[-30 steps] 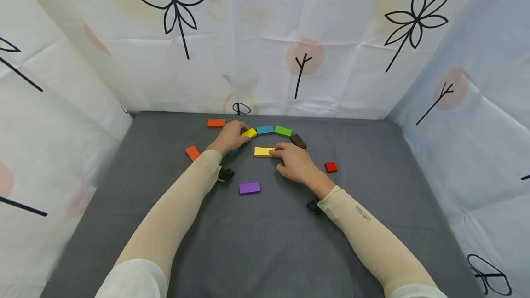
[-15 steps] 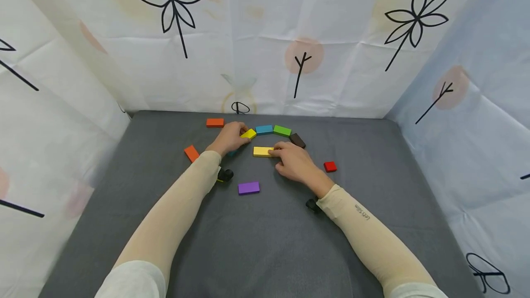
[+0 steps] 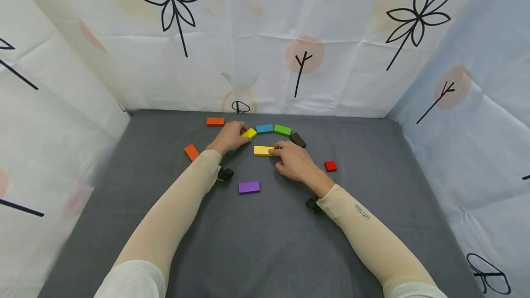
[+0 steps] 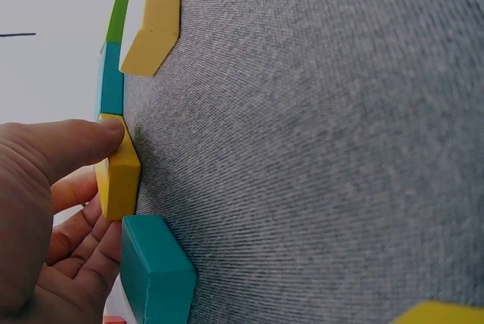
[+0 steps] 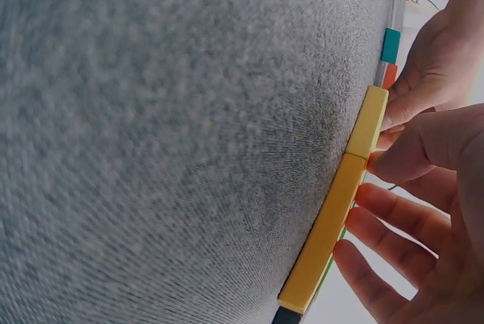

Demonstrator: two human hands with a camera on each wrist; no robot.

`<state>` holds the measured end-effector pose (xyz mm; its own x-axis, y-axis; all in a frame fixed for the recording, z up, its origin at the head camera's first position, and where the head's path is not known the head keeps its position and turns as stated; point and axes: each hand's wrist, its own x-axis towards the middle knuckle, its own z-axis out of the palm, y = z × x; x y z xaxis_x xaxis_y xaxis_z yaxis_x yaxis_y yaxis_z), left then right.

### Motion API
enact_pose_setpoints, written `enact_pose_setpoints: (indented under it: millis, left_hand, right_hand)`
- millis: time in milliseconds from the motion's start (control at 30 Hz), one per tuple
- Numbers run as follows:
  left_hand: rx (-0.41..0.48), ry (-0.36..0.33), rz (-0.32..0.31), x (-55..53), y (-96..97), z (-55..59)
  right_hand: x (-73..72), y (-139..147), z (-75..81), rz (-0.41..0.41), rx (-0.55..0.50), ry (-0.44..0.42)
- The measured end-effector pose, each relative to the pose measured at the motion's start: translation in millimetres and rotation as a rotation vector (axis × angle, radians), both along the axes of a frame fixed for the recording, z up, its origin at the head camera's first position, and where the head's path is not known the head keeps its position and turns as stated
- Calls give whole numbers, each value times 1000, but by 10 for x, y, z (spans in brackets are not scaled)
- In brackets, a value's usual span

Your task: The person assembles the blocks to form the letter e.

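Observation:
My left hand [image 3: 230, 137] pinches a yellow block [image 4: 119, 172] at the left end of a curved row, with the thumb on its near side and fingers behind. Beside it, a blue block [image 3: 264, 128] is followed by a green block [image 3: 283, 130] and a dark brown block [image 3: 297, 140]. A teal block [image 4: 155, 271] lies close by on the other side. In front of the row, fingertips of my right hand [image 3: 294, 161] touch a pale yellow block [image 3: 262, 151]. The right wrist view shows a deeper yellow block [image 5: 321, 237] end to end with it.
A purple block [image 3: 249, 187] lies nearer the body, and a red block [image 3: 331, 166] right of the right hand. Orange blocks [image 3: 215, 122] lie at the left. A grey cloth [image 3: 265, 243] covers the table; white patterned fabric [image 3: 265, 36] hangs behind.

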<state>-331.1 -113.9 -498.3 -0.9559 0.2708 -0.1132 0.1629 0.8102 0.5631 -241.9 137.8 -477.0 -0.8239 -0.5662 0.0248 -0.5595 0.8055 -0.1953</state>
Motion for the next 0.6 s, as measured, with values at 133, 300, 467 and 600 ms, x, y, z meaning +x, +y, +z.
enact_pose_setpoints:
  millis: [133, 300, 467, 600]
  left_hand:
    - [0, 0, 0, -4, 13, -5]
    - [1, -1, -4, -11, 15, -6]
    - [10, -9, 0, -7, 16, -2]
    - [8, -10, -1, 1, 6, -2]
  right_hand:
    - [-5, 7, 3, -3, 8, -2]
    - [-15, -7, 26, -9, 17, -19]
    - [-14, -9, 38, -11, 28, -26]
    - [-12, -13, 26, -8, 35, -23]
